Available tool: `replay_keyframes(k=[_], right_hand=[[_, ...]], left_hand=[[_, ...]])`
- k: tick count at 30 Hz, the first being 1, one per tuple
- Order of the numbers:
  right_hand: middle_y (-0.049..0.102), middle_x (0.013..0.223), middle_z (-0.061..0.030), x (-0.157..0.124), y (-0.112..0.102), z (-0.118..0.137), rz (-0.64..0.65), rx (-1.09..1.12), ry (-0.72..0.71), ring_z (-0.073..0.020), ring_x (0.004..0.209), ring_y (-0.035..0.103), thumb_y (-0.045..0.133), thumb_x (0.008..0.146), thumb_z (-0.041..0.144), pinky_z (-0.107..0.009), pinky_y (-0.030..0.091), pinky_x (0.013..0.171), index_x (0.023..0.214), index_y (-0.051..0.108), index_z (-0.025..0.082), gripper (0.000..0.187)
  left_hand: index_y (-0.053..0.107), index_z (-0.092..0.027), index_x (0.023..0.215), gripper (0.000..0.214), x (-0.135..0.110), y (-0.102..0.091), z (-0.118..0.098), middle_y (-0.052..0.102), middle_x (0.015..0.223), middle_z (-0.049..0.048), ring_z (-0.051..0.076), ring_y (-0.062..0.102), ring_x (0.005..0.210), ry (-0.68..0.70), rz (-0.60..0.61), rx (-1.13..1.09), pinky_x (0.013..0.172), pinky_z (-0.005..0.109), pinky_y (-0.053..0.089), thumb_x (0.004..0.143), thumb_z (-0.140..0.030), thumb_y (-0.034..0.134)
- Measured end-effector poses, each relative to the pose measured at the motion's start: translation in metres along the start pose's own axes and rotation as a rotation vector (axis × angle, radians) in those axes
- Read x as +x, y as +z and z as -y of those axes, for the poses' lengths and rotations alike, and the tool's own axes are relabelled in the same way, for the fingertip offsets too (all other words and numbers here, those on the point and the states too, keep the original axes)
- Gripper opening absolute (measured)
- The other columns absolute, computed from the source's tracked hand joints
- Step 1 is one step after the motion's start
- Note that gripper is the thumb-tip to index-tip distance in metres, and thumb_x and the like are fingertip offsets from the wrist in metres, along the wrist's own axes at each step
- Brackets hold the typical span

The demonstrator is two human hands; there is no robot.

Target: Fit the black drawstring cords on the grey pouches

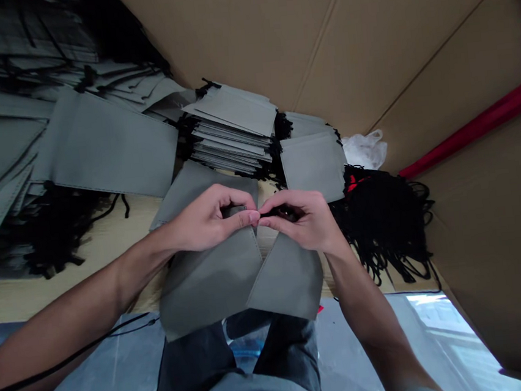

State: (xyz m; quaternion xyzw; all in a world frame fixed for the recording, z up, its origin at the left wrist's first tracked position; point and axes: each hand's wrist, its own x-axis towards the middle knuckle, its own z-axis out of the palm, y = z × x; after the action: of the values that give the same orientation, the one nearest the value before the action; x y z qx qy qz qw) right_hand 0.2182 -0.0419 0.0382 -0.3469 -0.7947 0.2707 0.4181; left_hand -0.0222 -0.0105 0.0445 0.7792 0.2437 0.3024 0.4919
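Observation:
My left hand (210,217) and my right hand (302,219) meet fingertip to fingertip over a grey fabric pouch (213,274) that lies across my lap. The left hand pinches the pouch's top edge. The right hand pinches a thin black cord (285,213) at the same edge. A second grey pouch (290,282) lies overlapping beside the first, under my right wrist.
Stacks of grey pouches (236,130) sit behind my hands, with larger heaps (29,138) at the left. A bundle of black cords (383,220) lies at the right, beside a white plastic bag (366,148). Cardboard walls (365,38) and a red bar (479,122) close off the back and right.

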Motion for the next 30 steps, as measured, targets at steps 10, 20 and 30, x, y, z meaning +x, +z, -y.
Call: replay_keyframes(k=[10,20,30], right_hand=[[0.078,0.116,-0.0075,-0.002,-0.012,-0.003,0.035,0.113,0.119,-0.0214,0.104,0.074,0.07,0.105,0.03,-0.035,0.06,0.089,0.128,0.074,0.023,0.024],[0.081,0.099,-0.0034,-0.003,-0.018,-0.01,0.038,-0.04,0.14,-0.0178,0.092,0.078,0.068,0.107,0.029,-0.028,0.055,0.075,0.108,0.064,0.023,0.007],[0.079,0.098,-0.0008,-0.001,-0.014,-0.007,-0.085,-0.053,-0.006,-0.0178,0.089,0.077,0.083,0.095,0.025,-0.031,0.062,0.08,0.106,0.073,0.025,0.015]], left_hand=[[0.078,-0.016,0.106,0.023,0.003,0.002,0.007,0.081,0.09,0.0019,0.016,0.073,0.084,0.019,-0.152,0.058,0.079,0.025,0.053,0.094,-0.037,0.078],[0.077,-0.016,0.116,0.028,0.007,0.001,0.013,0.085,0.095,0.0046,0.018,0.078,0.092,0.022,-0.176,-0.017,0.088,0.028,0.057,0.1,-0.039,0.074],[0.083,-0.019,0.113,0.031,0.007,0.0,0.02,0.084,0.105,0.0055,0.02,0.076,0.097,-0.009,-0.241,0.036,0.084,0.028,0.055,0.098,-0.045,0.077]])
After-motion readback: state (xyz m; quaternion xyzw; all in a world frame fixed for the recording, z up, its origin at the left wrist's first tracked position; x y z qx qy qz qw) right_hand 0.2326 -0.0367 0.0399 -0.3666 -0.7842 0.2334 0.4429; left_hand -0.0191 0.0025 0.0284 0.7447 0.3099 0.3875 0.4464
